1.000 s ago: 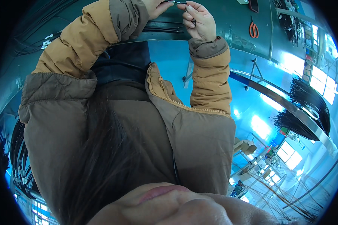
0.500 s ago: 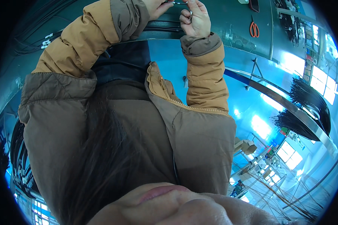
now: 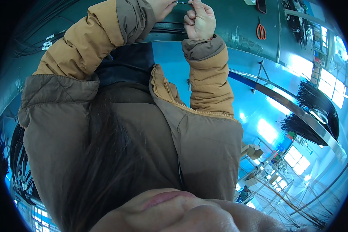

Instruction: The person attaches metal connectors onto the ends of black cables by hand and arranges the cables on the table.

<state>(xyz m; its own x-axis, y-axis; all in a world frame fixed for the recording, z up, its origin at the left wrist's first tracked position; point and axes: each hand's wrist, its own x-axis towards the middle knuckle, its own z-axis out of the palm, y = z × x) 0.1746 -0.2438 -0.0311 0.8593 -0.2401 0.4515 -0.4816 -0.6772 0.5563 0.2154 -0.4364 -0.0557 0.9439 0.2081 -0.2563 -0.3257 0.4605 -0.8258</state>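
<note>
At the top edge of the head view, both my hands are over the dark green table [image 3: 236, 23]. A thin black cable [image 3: 184, 3] with pale bands spans the gap between them. My left hand [image 3: 163, 8], partly cut off by the frame, pinches its left part. My right hand [image 3: 200, 22] is closed on the right part, thumb up and fingers curled in. More black cables [image 3: 168, 30] lie along the table's near edge, just below the hands.
Scissors with orange-red handles [image 3: 261, 31] lie to the right on the table. Black cables with white tags [image 3: 48, 41] lie at the left. Black cable bundles [image 3: 317, 112] hang over a metal rail [image 3: 282, 96] at the right. Cardboard boxes [image 3: 253, 150] stand farther off.
My right hand and sleeve have shifted slightly left and turned a little. A small shiny metal piece seen earlier at the right fingers is now hidden. My left hand has barely moved.
</note>
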